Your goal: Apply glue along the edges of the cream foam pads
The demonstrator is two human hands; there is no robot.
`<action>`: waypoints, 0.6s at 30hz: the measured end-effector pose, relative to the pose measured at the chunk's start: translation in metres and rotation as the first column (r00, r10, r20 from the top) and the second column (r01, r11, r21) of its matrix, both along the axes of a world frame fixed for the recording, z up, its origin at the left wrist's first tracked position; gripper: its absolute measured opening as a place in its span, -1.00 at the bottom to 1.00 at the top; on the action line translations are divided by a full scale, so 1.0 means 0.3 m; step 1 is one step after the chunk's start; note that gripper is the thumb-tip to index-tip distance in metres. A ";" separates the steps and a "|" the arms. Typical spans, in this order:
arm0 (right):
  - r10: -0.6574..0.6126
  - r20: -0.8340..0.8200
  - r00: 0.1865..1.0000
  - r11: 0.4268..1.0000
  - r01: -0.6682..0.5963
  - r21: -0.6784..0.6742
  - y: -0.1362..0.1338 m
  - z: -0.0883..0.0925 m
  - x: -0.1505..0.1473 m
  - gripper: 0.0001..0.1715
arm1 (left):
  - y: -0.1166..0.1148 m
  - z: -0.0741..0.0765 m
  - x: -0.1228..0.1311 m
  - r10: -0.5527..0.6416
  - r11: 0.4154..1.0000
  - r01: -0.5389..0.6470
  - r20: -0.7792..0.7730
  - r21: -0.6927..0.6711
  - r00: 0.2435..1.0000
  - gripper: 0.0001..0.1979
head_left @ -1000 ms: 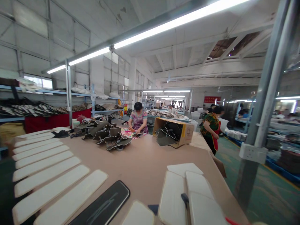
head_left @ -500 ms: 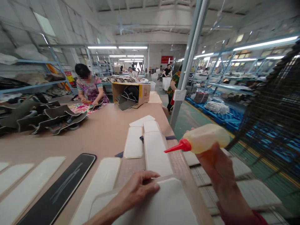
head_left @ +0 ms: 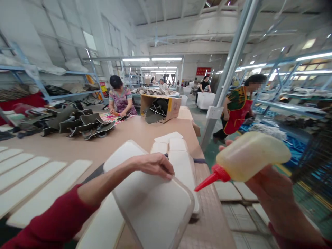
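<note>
My left hand (head_left: pixel 155 165) pinches the edge of a white panel (head_left: pixel 155 211) with rounded corners, which is tilted up over the table. My right hand (head_left: pixel 272 186) is wrapped round a squeeze bottle (head_left: pixel 255 155) of pale yellow liquid. The bottle's red nozzle (head_left: pixel 209 180) points down and left, just right of the panel. Behind the panel lies a stack of narrower white panels (head_left: pixel 180 162). Another white panel (head_left: pixel 103 221) lies partly under my left forearm. A dark piece (head_left: pixel 94 173) is mostly hidden there.
White panels (head_left: pixel 44 186) lie in rows on the left of the tabletop (head_left: pixel 129 131). Farther back are dark curved pieces (head_left: pixel 83 122) and a cardboard box (head_left: pixel 174 107). A metal post (head_left: pixel 230 69) stands at the right edge. One co-worker sits across; another in a red apron (head_left: pixel 238 116) stands beyond the post.
My left hand has lifted the white panel up and tilted it. The bottle has come nearer and right in view. My view has turned left, and the co-worker in the apron now shows right of the post.
</note>
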State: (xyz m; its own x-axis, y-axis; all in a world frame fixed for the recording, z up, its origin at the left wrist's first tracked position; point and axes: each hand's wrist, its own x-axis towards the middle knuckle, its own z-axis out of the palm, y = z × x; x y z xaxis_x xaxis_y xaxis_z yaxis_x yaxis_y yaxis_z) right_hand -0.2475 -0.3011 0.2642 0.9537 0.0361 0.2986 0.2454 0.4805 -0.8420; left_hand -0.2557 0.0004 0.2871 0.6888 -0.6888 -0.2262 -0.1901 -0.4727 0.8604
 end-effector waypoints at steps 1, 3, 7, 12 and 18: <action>0.014 -0.003 1.000 1.000 -0.014 -0.013 0.010 0.002 0.006 -0.20 | -0.005 0.014 0.003 -0.019 1.000 0.019 -0.019 -0.004 1.000 -0.77; 0.013 -0.013 1.000 1.000 -0.014 -0.027 0.026 -0.002 0.017 -0.17 | -0.017 0.035 0.005 -0.043 0.999 0.043 -0.053 -0.003 0.998 -0.79; 0.060 -0.008 0.998 0.997 -0.060 -0.054 0.047 -0.025 0.029 -0.16 | -0.026 0.051 0.003 -0.105 0.994 0.105 -0.129 -0.010 0.986 -0.83; 0.244 0.015 0.970 0.968 -0.243 -0.059 0.087 -0.034 0.026 -0.29 | -0.015 0.046 0.009 -0.167 0.986 0.167 -0.217 -0.020 0.962 -0.87; 0.300 0.014 0.954 0.952 -0.298 -0.067 0.124 -0.017 0.025 -0.30 | -0.003 0.041 0.020 -0.186 0.982 0.179 -0.248 -0.054 0.951 -0.80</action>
